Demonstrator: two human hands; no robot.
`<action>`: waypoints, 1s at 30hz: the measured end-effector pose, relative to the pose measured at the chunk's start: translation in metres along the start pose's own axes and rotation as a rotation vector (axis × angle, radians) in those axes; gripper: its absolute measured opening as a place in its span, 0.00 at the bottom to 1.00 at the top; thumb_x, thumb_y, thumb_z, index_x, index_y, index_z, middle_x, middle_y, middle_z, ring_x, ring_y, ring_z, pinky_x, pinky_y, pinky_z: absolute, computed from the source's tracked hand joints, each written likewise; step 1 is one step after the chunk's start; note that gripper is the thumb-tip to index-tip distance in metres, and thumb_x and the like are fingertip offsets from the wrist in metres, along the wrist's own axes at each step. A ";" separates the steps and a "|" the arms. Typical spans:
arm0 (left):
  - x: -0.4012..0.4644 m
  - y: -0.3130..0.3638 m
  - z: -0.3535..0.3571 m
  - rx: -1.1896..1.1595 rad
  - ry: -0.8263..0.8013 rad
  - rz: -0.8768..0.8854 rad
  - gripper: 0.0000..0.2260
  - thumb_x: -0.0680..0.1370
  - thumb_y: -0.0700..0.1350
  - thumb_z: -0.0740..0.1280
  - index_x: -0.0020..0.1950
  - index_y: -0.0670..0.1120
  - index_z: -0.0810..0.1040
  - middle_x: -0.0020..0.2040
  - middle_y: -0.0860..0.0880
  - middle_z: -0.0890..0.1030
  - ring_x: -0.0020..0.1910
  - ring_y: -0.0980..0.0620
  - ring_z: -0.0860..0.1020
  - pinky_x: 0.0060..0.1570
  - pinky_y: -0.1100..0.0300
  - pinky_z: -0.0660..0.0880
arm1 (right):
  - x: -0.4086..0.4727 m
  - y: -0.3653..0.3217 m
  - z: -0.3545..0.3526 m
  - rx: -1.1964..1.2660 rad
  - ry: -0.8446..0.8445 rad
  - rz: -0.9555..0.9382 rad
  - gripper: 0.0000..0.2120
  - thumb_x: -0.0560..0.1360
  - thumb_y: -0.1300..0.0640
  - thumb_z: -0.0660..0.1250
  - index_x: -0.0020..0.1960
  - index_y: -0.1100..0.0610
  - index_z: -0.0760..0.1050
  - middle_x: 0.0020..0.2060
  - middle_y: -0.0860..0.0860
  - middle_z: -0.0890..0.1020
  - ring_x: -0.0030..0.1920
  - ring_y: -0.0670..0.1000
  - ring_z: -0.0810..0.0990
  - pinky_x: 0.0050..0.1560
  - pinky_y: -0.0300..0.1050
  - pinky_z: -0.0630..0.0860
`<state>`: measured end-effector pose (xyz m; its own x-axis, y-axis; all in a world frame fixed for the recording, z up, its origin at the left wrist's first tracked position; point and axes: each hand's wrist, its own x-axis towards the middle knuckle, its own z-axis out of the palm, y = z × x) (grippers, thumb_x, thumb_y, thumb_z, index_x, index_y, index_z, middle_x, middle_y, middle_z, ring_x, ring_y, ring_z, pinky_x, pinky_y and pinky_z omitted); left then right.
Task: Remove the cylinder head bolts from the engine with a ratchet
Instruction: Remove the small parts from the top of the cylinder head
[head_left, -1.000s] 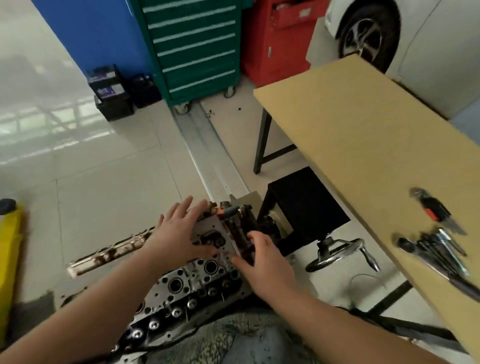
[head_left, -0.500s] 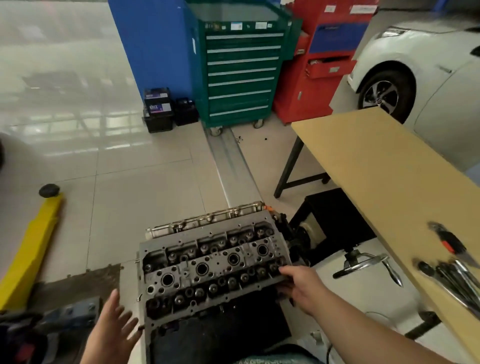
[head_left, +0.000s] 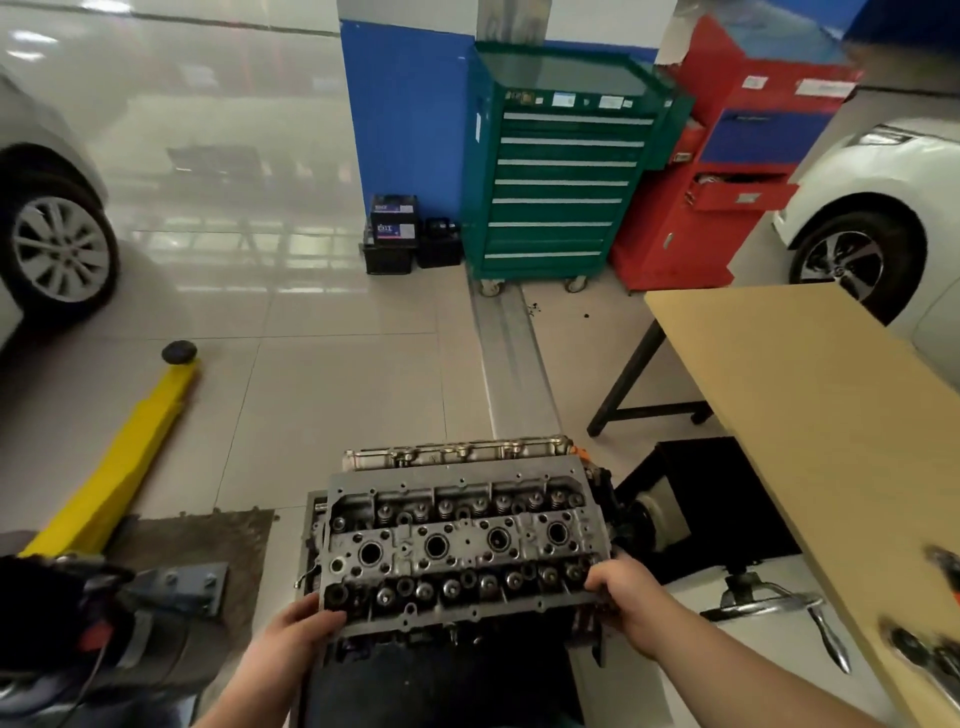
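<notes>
I grip the grey cast-metal cylinder head (head_left: 457, 545) at its near corners, left hand (head_left: 298, 631) curled over the left edge, right hand (head_left: 626, 592) clasping the right, as it sits atop the dark engine block (head_left: 441, 675) on the workshop floor. No ratchet is in hand; I judge this a positioning step. Next, I must fetch one, perhaps from the blurred tools (head_left: 935, 649) on the tan wooden table (head_left: 779, 395).
</notes>
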<state>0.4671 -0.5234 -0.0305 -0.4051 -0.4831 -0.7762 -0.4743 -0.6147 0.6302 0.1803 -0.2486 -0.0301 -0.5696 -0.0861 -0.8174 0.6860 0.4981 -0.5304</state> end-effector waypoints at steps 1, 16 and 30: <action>0.003 0.001 0.001 0.031 0.001 0.005 0.09 0.76 0.29 0.68 0.53 0.37 0.85 0.41 0.41 0.87 0.33 0.48 0.84 0.35 0.57 0.79 | 0.003 -0.003 -0.001 -0.032 -0.021 -0.014 0.19 0.69 0.72 0.63 0.54 0.55 0.79 0.48 0.61 0.83 0.48 0.64 0.82 0.41 0.54 0.82; 0.033 -0.003 0.002 0.137 0.065 -0.115 0.07 0.73 0.34 0.66 0.48 0.39 0.80 0.38 0.39 0.80 0.35 0.44 0.78 0.37 0.58 0.72 | 0.024 -0.006 -0.002 -0.096 -0.126 0.010 0.13 0.66 0.74 0.61 0.48 0.69 0.76 0.43 0.64 0.79 0.45 0.67 0.81 0.51 0.69 0.80; 0.042 -0.014 -0.008 0.102 -0.061 -0.007 0.10 0.76 0.32 0.65 0.55 0.29 0.79 0.45 0.34 0.82 0.45 0.38 0.80 0.48 0.48 0.74 | 0.025 -0.003 -0.006 -0.027 -0.204 -0.002 0.19 0.71 0.76 0.58 0.56 0.68 0.81 0.42 0.64 0.84 0.42 0.64 0.85 0.40 0.54 0.83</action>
<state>0.4628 -0.5398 -0.0723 -0.4468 -0.4381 -0.7800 -0.5531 -0.5501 0.6257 0.1609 -0.2467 -0.0476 -0.4656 -0.2591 -0.8462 0.6707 0.5206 -0.5284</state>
